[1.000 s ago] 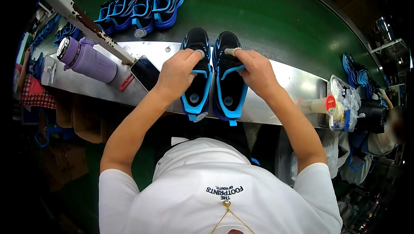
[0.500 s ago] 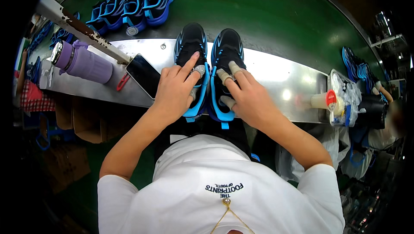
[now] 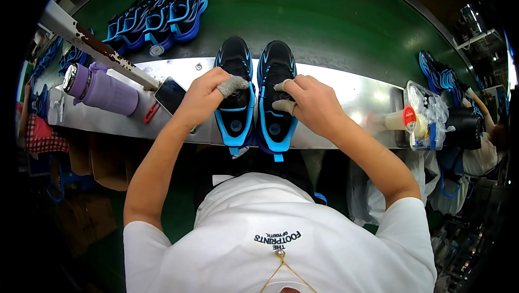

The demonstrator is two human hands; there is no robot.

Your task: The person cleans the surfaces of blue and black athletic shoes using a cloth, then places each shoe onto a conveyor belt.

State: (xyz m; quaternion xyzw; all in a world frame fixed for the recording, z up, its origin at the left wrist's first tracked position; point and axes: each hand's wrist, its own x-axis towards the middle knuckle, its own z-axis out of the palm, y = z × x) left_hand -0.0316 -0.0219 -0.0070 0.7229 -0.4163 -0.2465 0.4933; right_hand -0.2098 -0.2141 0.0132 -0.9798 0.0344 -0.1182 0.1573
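Observation:
Side by side at the metal ledge's near edge stand two black and blue sneakers, toes pointing away from me. My left hand is closed at the left sneaker, its grey-wrapped thumb over the tongue and its other fingers curled at the outer side. At the right sneaker, my right hand is closed too, beige-covered fingertips at the tongue and collar. Round insole labels show in both open heels. What exactly the fingertips pinch is partly hidden.
Left on the metal ledge are a purple bottle, a phone and a red clip-like item. A rusty post slants nearby. More sneakers sit on the green surface. At right is a tray with a cup.
Both hands have drawn out of the shoe openings to the laces and tongues, fingers now curled. The heel interiors have come into sight. The view has shifted slightly.

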